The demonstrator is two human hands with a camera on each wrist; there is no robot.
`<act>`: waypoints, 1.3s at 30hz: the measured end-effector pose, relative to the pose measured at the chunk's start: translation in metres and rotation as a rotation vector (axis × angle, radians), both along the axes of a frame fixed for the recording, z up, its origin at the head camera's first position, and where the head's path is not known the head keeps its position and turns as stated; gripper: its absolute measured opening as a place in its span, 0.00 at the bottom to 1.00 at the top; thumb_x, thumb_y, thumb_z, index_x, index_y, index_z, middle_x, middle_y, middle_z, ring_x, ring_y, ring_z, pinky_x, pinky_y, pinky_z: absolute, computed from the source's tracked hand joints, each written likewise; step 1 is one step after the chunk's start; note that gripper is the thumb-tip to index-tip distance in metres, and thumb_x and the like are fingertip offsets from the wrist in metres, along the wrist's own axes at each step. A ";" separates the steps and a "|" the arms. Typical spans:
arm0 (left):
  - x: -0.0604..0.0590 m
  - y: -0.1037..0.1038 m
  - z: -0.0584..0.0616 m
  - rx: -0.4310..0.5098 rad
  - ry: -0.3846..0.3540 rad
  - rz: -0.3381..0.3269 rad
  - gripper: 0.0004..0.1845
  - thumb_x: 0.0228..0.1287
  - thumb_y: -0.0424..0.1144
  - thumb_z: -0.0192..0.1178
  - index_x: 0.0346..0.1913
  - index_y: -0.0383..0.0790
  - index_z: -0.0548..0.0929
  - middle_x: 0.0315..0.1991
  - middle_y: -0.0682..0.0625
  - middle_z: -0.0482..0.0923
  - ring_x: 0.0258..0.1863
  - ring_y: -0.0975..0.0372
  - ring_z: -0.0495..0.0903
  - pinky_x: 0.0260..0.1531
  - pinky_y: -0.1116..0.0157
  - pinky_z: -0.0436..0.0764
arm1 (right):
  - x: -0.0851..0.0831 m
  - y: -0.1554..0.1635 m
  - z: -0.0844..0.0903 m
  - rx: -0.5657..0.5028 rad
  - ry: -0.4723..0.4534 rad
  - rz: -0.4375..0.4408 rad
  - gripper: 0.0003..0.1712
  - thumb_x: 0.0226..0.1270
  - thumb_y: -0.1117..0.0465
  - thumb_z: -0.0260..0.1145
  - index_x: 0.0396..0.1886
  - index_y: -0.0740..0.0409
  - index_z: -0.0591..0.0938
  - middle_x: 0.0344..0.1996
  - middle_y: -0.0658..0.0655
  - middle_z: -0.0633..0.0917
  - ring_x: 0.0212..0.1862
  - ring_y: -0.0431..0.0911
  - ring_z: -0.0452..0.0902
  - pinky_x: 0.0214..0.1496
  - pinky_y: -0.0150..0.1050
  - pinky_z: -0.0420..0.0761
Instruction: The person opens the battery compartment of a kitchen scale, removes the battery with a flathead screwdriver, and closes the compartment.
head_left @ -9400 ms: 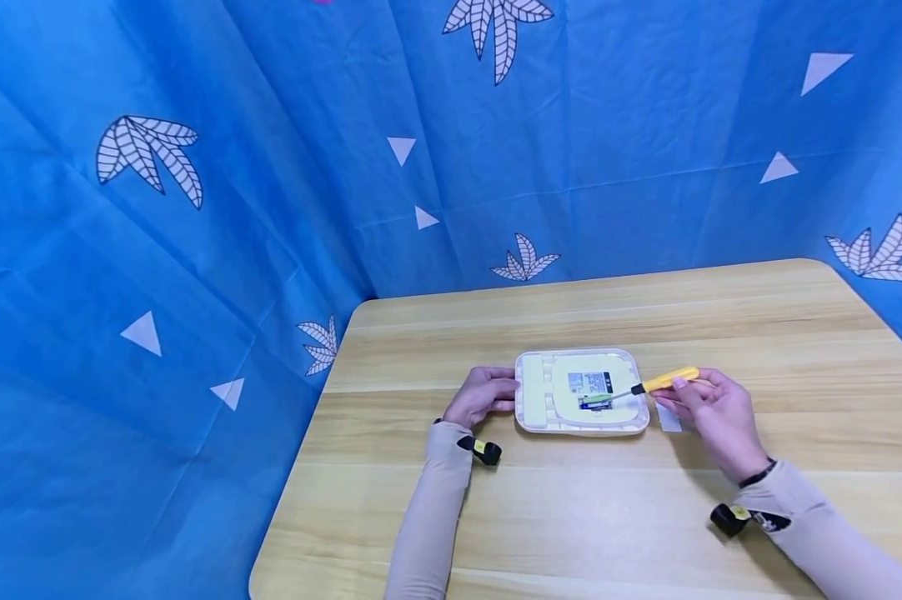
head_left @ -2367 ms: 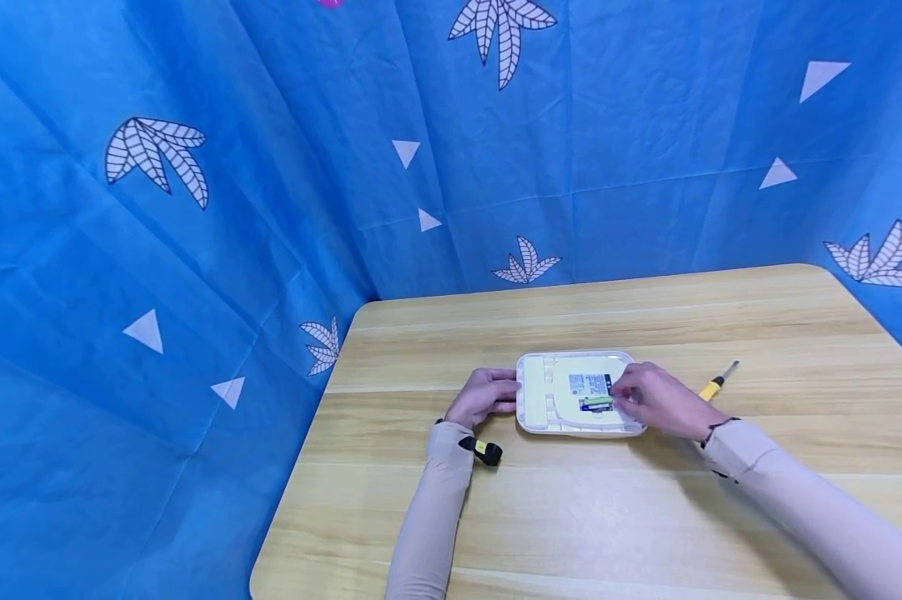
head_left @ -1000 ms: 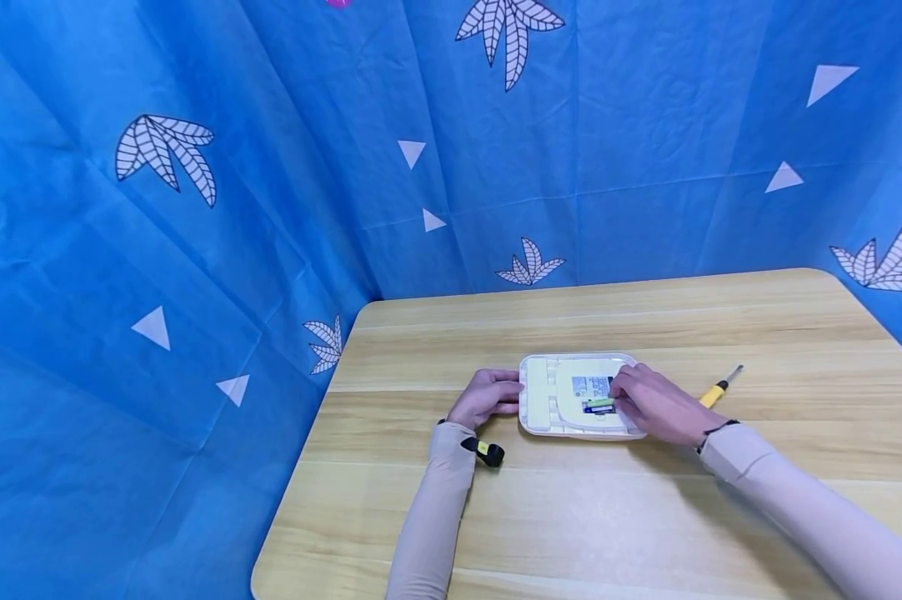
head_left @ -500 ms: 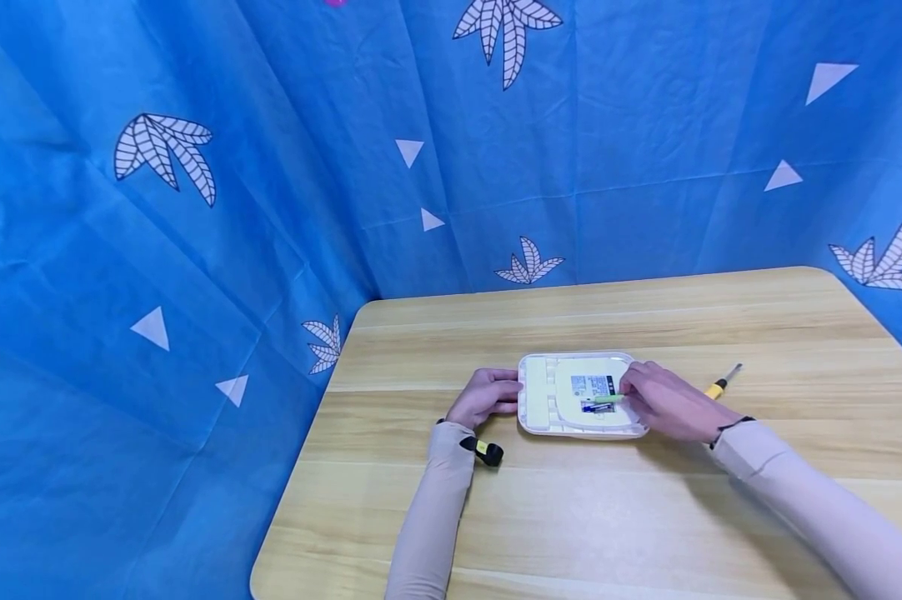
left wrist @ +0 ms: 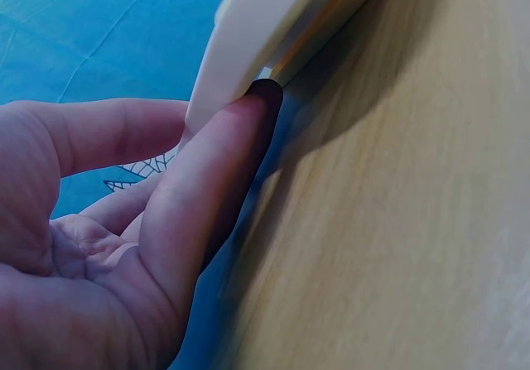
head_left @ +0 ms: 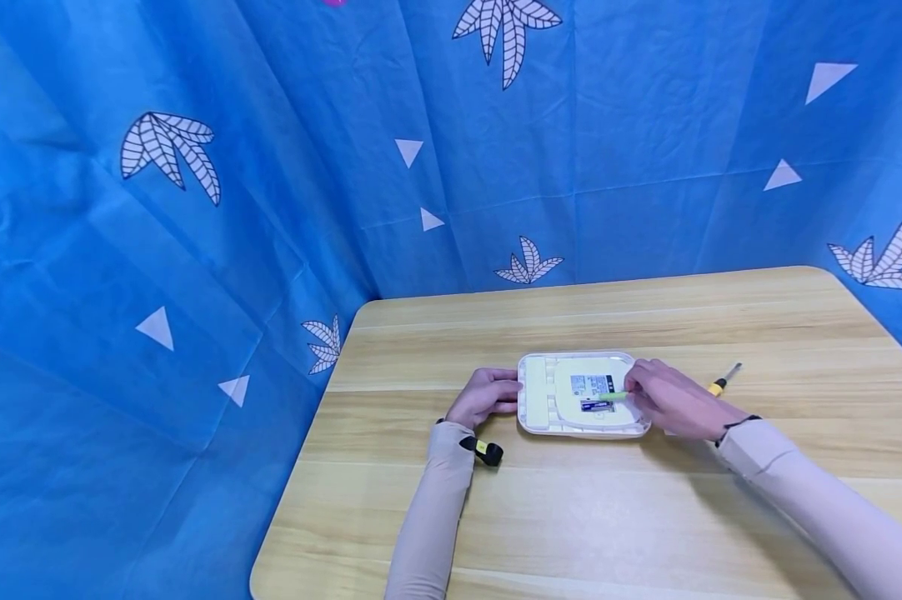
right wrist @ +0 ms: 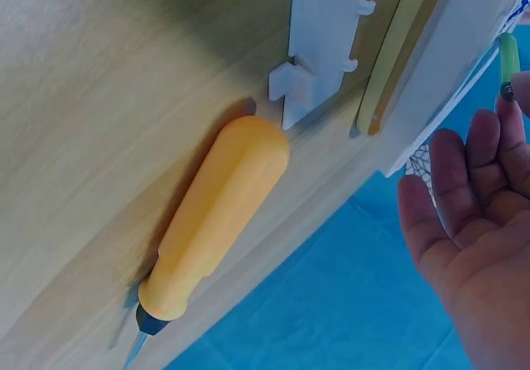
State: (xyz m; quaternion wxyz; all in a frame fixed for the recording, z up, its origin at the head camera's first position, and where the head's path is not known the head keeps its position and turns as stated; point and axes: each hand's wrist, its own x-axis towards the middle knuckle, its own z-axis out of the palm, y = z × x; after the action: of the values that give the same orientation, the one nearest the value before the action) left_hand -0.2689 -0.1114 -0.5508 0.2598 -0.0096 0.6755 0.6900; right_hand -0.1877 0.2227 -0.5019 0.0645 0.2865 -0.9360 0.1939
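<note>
A white plastic device [head_left: 537, 404] lies with its labelled underside up and its small battery compartment uncovered. My left hand [head_left: 484, 397] holds its left end, thumb and finger at the edge in the left wrist view. My right hand [head_left: 676, 402] is over the device's right end and pinches a green battery [head_left: 611, 397] by one end between thumb and fingertip; in the right wrist view the battery [right wrist: 508, 55] points away from the hand. A dark blue battery [head_left: 595, 407] sits in the compartment just below it in the head view.
To the right on the wooden table [head_left: 571, 517] lies a yellow-handled screwdriver [right wrist: 219, 213], partly behind my right hand in the head view. Between screwdriver and device is a thin white battery cover [right wrist: 323, 43] with small tabs. A blue curtain [head_left: 646, 167] hangs behind the table.
The screwdriver, earlier in my right hand at the compartment, now lies on the table. My right hand has since taken hold of the green battery and drawn it up and rightward. The left hand stays put.
</note>
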 end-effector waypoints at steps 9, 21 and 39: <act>0.003 0.000 0.001 -0.013 0.005 0.011 0.22 0.69 0.28 0.63 0.65 0.25 0.78 0.53 0.34 0.87 0.42 0.58 0.90 0.42 0.67 0.92 | 0.000 0.008 0.010 0.014 0.017 0.002 0.08 0.63 0.71 0.69 0.41 0.59 0.83 0.37 0.50 0.83 0.43 0.45 0.76 0.44 0.44 0.82; 0.005 0.001 0.003 -0.017 0.000 0.013 0.23 0.69 0.28 0.63 0.65 0.26 0.78 0.54 0.33 0.86 0.43 0.57 0.90 0.42 0.66 0.92 | -0.008 0.026 0.031 0.012 -0.010 -0.074 0.04 0.69 0.68 0.66 0.41 0.60 0.82 0.38 0.54 0.83 0.44 0.48 0.78 0.46 0.48 0.83; 0.010 0.003 0.006 -0.004 0.006 0.002 0.23 0.70 0.27 0.62 0.65 0.24 0.77 0.57 0.30 0.84 0.47 0.54 0.90 0.46 0.64 0.92 | -0.032 0.079 0.019 0.037 -0.036 -0.215 0.09 0.69 0.68 0.64 0.44 0.70 0.82 0.40 0.64 0.84 0.45 0.58 0.80 0.48 0.59 0.83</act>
State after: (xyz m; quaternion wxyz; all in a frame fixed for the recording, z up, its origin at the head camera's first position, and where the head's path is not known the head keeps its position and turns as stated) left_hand -0.2585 -0.1080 -0.5445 0.2570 -0.0086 0.6778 0.6889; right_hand -0.2192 0.3016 -0.4824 0.0627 0.1820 -0.9658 0.1739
